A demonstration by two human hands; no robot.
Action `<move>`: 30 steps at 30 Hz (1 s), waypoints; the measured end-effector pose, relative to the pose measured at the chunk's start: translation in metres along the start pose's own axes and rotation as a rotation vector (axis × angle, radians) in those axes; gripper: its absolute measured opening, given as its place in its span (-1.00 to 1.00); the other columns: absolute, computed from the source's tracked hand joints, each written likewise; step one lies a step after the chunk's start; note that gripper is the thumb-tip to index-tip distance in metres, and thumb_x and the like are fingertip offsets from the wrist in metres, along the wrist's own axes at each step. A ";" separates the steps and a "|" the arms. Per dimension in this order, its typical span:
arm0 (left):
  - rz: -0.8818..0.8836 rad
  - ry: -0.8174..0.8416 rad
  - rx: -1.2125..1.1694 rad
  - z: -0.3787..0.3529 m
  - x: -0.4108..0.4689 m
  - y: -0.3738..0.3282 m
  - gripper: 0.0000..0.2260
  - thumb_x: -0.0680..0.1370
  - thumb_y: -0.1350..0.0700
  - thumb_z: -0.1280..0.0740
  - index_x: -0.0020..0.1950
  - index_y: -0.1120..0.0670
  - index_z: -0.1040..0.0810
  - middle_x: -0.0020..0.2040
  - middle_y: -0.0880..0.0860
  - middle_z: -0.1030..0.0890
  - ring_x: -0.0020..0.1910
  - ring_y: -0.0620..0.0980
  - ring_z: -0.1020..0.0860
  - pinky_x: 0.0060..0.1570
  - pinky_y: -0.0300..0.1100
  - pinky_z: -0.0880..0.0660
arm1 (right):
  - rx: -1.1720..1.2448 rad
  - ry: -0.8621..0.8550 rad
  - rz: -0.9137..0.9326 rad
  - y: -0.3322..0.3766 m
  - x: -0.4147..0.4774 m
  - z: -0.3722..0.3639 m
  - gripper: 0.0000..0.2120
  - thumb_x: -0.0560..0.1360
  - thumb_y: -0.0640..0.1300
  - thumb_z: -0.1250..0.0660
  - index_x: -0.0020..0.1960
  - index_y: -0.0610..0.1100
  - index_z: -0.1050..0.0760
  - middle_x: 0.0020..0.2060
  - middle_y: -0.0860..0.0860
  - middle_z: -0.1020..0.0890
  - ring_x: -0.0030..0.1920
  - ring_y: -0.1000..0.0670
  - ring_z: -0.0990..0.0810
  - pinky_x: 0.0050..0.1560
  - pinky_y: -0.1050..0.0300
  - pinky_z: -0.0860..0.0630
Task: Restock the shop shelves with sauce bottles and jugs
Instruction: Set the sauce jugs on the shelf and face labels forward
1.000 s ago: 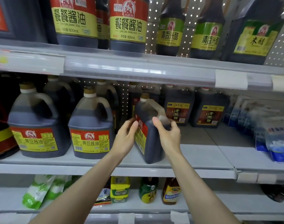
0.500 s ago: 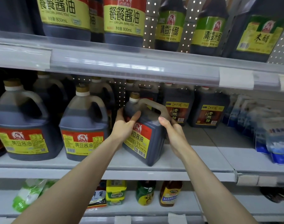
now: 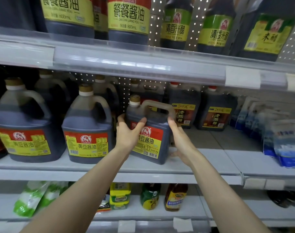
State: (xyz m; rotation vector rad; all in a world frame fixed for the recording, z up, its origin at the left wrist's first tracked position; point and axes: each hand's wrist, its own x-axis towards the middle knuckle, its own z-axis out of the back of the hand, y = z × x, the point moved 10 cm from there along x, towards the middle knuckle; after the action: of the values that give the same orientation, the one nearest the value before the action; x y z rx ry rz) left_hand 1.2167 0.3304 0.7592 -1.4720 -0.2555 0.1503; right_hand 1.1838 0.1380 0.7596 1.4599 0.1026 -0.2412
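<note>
A dark soy sauce jug (image 3: 151,130) with a red and yellow label and a top handle stands on the middle shelf (image 3: 210,158), its label facing me. My left hand (image 3: 126,133) grips its left upper corner, thumb across the front. My right hand (image 3: 178,137) holds its right side, fingers curled behind the back edge. Two rounder jugs of the same brand, one (image 3: 88,130) next to it and another (image 3: 24,130) further left, stand in a row on the same shelf.
Vinegar jugs (image 3: 215,113) stand behind at the right, with bare shelf in front of them. Blue-white bags (image 3: 284,145) fill the far right. The upper shelf rail (image 3: 143,64) overhangs close above, carrying bottles (image 3: 128,19). Small bottles (image 3: 150,195) sit on the lower shelf.
The jug has been turned from side-on to label-forward and pushed a little deeper onto the shelf. Both hands stayed on it, the left one shifting to the front corner.
</note>
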 end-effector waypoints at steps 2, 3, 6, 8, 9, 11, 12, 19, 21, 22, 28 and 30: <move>0.071 0.068 -0.078 -0.005 -0.001 0.010 -0.32 0.42 -0.22 -0.42 0.42 0.00 -0.25 0.22 0.05 -0.55 0.15 0.02 -0.56 0.21 0.07 -0.50 | 0.026 0.023 -0.045 -0.012 -0.004 -0.008 -0.29 0.52 0.34 -0.10 0.55 0.15 0.08 0.18 0.11 -0.48 0.24 -0.07 -0.48 0.26 -0.26 -0.37; 0.104 0.103 -0.112 -0.009 -0.003 0.014 -0.36 0.45 -0.18 -0.40 0.42 0.00 -0.26 0.18 0.03 -0.58 0.11 0.01 -0.58 0.19 0.06 -0.51 | 0.060 0.018 -0.040 -0.015 -0.004 -0.009 -0.30 0.53 0.33 -0.09 0.55 0.19 0.14 0.10 0.14 -0.48 0.13 -0.03 -0.50 0.25 -0.30 -0.37; 0.123 0.127 -0.151 -0.013 -0.003 0.022 -0.42 0.47 -0.17 -0.38 0.40 -0.04 -0.26 0.17 0.03 -0.60 0.10 0.03 -0.59 0.17 0.12 -0.52 | 0.085 -0.025 -0.018 -0.021 0.009 -0.005 -0.33 0.52 0.34 -0.08 0.54 0.20 0.06 -0.09 0.21 -0.53 -0.08 0.05 -0.51 0.25 -0.36 -0.40; 0.111 0.104 -0.171 -0.013 -0.003 0.022 -0.44 0.47 -0.16 -0.38 0.39 -0.05 -0.27 0.17 0.03 -0.60 0.11 0.04 -0.59 0.15 0.14 -0.52 | 0.095 -0.027 -0.016 -0.023 0.019 -0.003 -0.34 0.50 0.37 -0.09 0.52 0.17 -0.06 -0.09 0.17 -0.57 -0.02 -0.02 -0.56 0.25 -0.43 -0.36; 0.103 0.089 -0.172 -0.013 -0.002 0.022 -0.45 0.48 -0.15 -0.38 0.39 -0.06 -0.28 0.18 0.03 -0.60 0.12 0.04 -0.59 0.15 0.14 -0.52 | 0.100 -0.026 -0.025 -0.024 0.024 -0.002 -0.34 0.49 0.38 -0.09 0.51 0.16 -0.11 -0.07 0.14 -0.59 0.05 -0.07 -0.57 0.25 -0.45 -0.35; 0.081 0.055 -0.163 -0.013 -0.001 0.021 -0.47 0.49 -0.15 -0.37 0.39 -0.06 -0.29 0.20 0.03 -0.59 0.14 0.05 -0.57 0.16 0.15 -0.52 | 0.106 -0.032 -0.036 -0.023 0.031 -0.002 -0.36 0.49 0.38 -0.10 0.49 0.14 -0.17 -0.07 0.11 -0.60 0.15 -0.15 -0.55 0.27 -0.47 -0.32; 0.073 0.033 -0.161 -0.012 0.002 0.022 -0.46 0.49 -0.15 -0.36 0.41 -0.05 -0.29 0.21 0.03 -0.58 0.15 0.06 -0.57 0.16 0.16 -0.51 | 0.110 -0.034 -0.033 -0.022 0.035 -0.001 -0.37 0.49 0.37 -0.10 0.48 0.14 -0.19 -0.09 0.11 -0.60 0.14 -0.15 -0.54 0.27 -0.47 -0.31; 0.077 -0.030 -0.166 -0.014 0.019 0.026 -0.49 0.51 -0.16 -0.34 0.41 -0.07 -0.31 0.25 0.06 -0.56 0.17 0.13 -0.56 0.17 0.18 -0.50 | 0.134 0.001 -0.041 -0.014 0.062 -0.006 -0.29 0.44 0.40 -0.16 0.51 0.19 -0.11 0.45 -0.01 -0.35 0.43 -0.27 -0.30 0.28 -0.50 -0.23; 0.074 -0.040 -0.178 -0.014 0.023 0.027 -0.50 0.51 -0.16 -0.33 0.40 -0.08 -0.31 0.25 0.05 -0.56 0.17 0.12 -0.56 0.17 0.17 -0.51 | 0.124 0.017 -0.043 -0.012 0.067 -0.010 -0.19 0.33 0.47 -0.19 0.50 0.22 -0.12 0.49 0.00 -0.30 0.46 -0.27 -0.25 0.26 -0.54 -0.24; 0.074 -0.045 -0.184 -0.015 0.025 0.027 -0.51 0.51 -0.16 -0.33 0.40 -0.09 -0.31 0.25 0.04 -0.57 0.17 0.12 -0.57 0.17 0.17 -0.51 | 0.125 0.015 -0.045 -0.012 0.070 -0.011 -0.15 0.29 0.49 -0.20 0.50 0.22 -0.12 0.49 0.01 -0.28 0.46 -0.27 -0.24 0.24 -0.55 -0.24; 0.085 -0.047 -0.192 -0.017 0.035 0.028 -0.62 0.54 -0.13 -0.30 0.32 -0.13 -0.32 0.23 0.06 -0.58 0.12 0.14 -0.59 0.12 0.17 -0.54 | 0.098 -0.030 -0.048 -0.006 0.088 -0.006 -0.28 0.46 0.39 -0.14 0.52 0.12 -0.13 0.47 -0.06 -0.33 0.44 -0.31 -0.28 0.24 -0.53 -0.27; 0.067 -0.048 -0.186 -0.017 0.039 0.027 -0.65 0.52 -0.15 -0.31 0.26 -0.16 -0.32 0.23 0.06 -0.58 0.12 0.16 -0.59 0.11 0.20 -0.54 | 0.065 -0.037 -0.028 -0.002 0.091 -0.006 -0.31 0.48 0.39 -0.11 0.52 0.12 -0.15 0.46 -0.06 -0.34 0.43 -0.30 -0.29 0.22 -0.53 -0.31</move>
State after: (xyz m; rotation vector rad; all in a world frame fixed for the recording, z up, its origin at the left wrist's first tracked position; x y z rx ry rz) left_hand 1.2599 0.3264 0.7343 -1.6636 -0.2644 0.2214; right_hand 1.2727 0.1348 0.7377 1.5191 0.0854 -0.2967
